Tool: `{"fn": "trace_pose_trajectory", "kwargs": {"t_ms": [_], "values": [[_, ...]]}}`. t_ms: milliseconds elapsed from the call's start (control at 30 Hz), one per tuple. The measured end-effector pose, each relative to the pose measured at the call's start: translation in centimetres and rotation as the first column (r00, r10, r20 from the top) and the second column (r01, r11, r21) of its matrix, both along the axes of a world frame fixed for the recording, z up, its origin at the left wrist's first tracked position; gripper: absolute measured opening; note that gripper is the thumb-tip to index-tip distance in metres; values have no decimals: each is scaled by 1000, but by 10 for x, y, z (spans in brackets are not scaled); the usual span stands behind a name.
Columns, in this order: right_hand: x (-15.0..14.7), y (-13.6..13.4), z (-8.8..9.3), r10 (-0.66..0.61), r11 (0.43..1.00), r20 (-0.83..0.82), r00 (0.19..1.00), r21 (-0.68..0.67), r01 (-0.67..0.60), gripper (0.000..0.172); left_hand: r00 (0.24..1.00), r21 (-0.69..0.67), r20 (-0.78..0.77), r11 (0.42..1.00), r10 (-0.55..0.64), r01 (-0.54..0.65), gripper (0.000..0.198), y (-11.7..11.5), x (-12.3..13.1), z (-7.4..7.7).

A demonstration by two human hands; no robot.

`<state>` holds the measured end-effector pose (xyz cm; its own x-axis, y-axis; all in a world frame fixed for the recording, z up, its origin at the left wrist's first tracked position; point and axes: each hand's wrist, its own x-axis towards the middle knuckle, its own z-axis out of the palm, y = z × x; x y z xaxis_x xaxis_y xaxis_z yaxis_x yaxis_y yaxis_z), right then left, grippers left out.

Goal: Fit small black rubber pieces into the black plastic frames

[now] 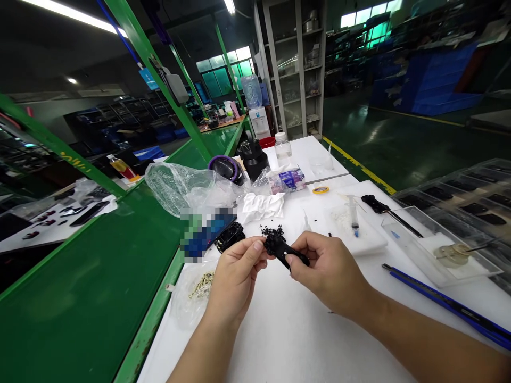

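My right hand [325, 263] grips a long black plastic part [284, 252], thumb in front and fingers behind. A small pale spot shows on the part near the thumb. My left hand [239, 271] is closed in a pinch at the part's left end; what lies between its fingertips is too small to tell. Just behind the part, partly covered by it, lies a heap of small black pieces [275, 232]. Left of my left hand a clear plastic bag [186, 306] holds many small gold-coloured pieces [202, 284]. Another black bundle [230, 237] lies beside a blurred-out blue phone-like object [207, 234].
Rightward are a syringe [353, 215] on a white foam pad, a clear acrylic tray [435, 250] with a small jar, and a blue utility knife [443, 298]. Behind stand crumpled tissue [263, 206], a tissue pack [287, 180], yellow tape [320, 190] and a black bottle [254, 159]. A green frame [154, 319] borders the left.
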<state>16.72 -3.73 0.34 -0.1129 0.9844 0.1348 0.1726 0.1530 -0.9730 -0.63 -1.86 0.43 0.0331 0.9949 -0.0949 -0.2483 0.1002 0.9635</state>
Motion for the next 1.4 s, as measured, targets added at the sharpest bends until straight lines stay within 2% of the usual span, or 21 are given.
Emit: {"fn": "trace_pose_trajectory", "kwargs": {"t_ms": [200, 400, 733, 1167, 1400], "values": [[-1, -1, -1, 8, 1000, 1, 1000, 25, -8, 8, 999, -25, -35, 999, 28, -29, 24, 2, 0, -1], [0, 0, 1, 6, 997, 37, 999, 81, -9, 8, 992, -33, -124, 999, 3, -8, 25, 2, -3, 5], [2, -1, 3, 48, 997, 29, 998, 63, -50, 6, 985, -3, -170, 1000, -14, 13, 22, 1, -3, 7], [3, -3, 4, 90, 996, -21, 996, 17, -90, 6, 1000, -32, -24, 999, -8, 7, 22, 4, -4, 4], [5, 1, 5, 139, 987, -65, 988, -73, -143, 8, 997, -109, 62, 992, -51, 58, 22, 6, -9, 2]]}}
